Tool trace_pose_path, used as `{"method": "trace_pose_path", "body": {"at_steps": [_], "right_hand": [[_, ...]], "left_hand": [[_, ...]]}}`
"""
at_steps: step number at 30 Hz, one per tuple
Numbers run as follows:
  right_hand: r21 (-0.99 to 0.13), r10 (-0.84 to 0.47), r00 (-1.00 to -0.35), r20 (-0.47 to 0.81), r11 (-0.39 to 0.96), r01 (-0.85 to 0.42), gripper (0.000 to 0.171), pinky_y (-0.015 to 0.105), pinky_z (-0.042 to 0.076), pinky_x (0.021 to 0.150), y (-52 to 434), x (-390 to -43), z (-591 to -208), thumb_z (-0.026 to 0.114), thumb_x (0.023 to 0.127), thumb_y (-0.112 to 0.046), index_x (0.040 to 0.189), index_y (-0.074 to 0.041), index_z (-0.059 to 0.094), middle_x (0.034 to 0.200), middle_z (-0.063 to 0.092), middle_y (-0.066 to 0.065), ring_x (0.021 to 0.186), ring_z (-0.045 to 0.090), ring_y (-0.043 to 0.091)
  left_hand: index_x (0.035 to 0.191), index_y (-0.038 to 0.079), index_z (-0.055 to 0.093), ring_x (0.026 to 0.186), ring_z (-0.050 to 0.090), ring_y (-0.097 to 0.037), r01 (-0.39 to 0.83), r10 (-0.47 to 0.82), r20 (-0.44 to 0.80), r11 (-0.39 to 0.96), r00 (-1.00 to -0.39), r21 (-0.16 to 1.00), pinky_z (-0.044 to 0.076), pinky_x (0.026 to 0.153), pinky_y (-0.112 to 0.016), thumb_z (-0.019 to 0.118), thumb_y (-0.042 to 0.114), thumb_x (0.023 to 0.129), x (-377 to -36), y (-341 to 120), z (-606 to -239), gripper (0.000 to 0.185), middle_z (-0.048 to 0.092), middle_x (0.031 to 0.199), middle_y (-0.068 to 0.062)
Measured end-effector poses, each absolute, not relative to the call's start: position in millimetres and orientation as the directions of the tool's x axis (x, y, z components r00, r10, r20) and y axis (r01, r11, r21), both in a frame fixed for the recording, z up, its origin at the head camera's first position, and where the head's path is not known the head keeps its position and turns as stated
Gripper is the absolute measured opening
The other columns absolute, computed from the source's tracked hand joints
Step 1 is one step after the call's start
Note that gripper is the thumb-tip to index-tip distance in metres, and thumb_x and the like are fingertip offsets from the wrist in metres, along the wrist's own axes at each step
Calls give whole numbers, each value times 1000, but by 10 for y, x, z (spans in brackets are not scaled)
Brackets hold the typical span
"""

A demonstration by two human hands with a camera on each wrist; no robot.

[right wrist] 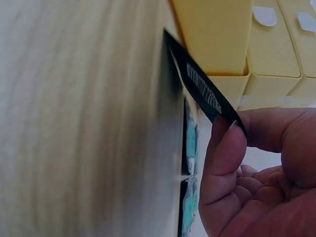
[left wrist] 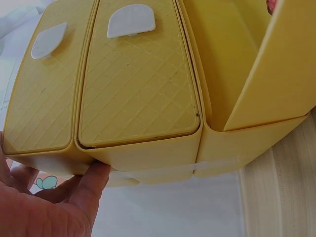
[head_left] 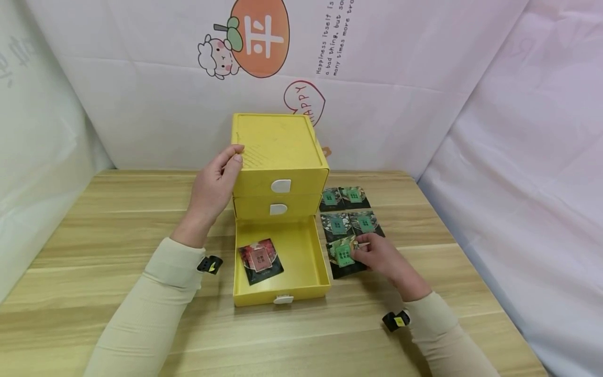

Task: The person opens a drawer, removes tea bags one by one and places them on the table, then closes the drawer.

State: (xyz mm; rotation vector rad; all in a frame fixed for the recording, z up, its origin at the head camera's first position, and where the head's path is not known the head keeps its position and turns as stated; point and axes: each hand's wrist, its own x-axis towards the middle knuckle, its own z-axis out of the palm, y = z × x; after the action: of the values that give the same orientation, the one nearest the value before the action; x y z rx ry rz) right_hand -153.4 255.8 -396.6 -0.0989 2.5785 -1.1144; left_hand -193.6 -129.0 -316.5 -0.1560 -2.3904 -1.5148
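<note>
A small yellow drawer unit (head_left: 278,141) stands on the table with its bottom drawer (head_left: 301,262) pulled out. Inside that drawer, toward the left, lies a dark flat packet with a red label (head_left: 260,261). My left hand (head_left: 214,183) rests against the unit's upper left edge, fingertips at its top; the left wrist view shows fingers touching the side wall. To the right of the drawer, my right hand (head_left: 383,256) pinches a green-labelled packet (head_left: 343,255) by its edge. Seen in the right wrist view, this packet is tilted, its dark barcoded back (right wrist: 202,84) showing between thumb and finger.
Several more green-labelled packets (head_left: 364,222) lie in rows on the table, right of the unit. Both upper drawers, with white tabs (head_left: 281,186), are closed. Behind the wooden table (head_left: 118,220) hangs a printed white cloth (head_left: 377,104).
</note>
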Motion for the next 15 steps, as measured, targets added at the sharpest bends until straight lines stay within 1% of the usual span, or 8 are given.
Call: {"method": "trace_pose_path", "body": {"at_steps": [2,6,8,10,11,15], "right_hand": [[-698,-180,-944,-278,713,70,52,32,52,67,2563,-1541,-3996,68,100,-18,140,11,51,98,72,12,73,61,16],[-665,-179,-944,-276,745,54,51,31,45,61,2585,-1558,-4049,69,99,-19,138,12,54,83,64,5,65,52,15],[-651,-183,-943,-277,758,44,51,31,44,59,2594,-1566,-4072,69,99,-18,138,13,54,78,60,4,62,50,14],[-635,-181,-942,-281,771,41,51,31,43,57,2595,-1569,-4089,68,99,-17,137,13,54,75,59,3,59,49,14],[-629,-181,-942,-284,776,41,51,32,43,57,2593,-1567,-4094,68,99,-16,137,14,54,75,60,4,59,49,14],[-594,-168,-940,-297,803,44,51,32,47,57,2586,-1557,-4112,68,99,-16,137,14,53,84,68,7,59,55,15]], "left_hand": [[150,30,58,97,56,-23,251,-72,312,438,-947,863,43,87,-41,41,55,108,-1938,-1289,-3165,52,61,147,-1],[150,31,58,84,50,-25,253,-72,314,440,-947,861,41,82,-40,40,56,108,-1940,-1288,-3165,52,62,145,-1],[150,31,58,81,48,-24,254,-72,316,441,-946,861,41,81,-39,40,56,108,-1939,-1289,-3167,52,63,145,0],[150,31,58,81,49,-24,254,-69,316,442,-946,860,41,81,-39,40,55,108,-1935,-1290,-3169,52,62,145,-1],[150,31,57,81,48,-24,255,-69,316,443,-946,860,41,81,-39,40,55,108,-1934,-1293,-3172,52,63,145,-1],[151,30,57,80,47,-25,257,-65,317,441,-946,860,41,81,-39,39,55,109,-1931,-1299,-3176,52,62,145,-2]]}}
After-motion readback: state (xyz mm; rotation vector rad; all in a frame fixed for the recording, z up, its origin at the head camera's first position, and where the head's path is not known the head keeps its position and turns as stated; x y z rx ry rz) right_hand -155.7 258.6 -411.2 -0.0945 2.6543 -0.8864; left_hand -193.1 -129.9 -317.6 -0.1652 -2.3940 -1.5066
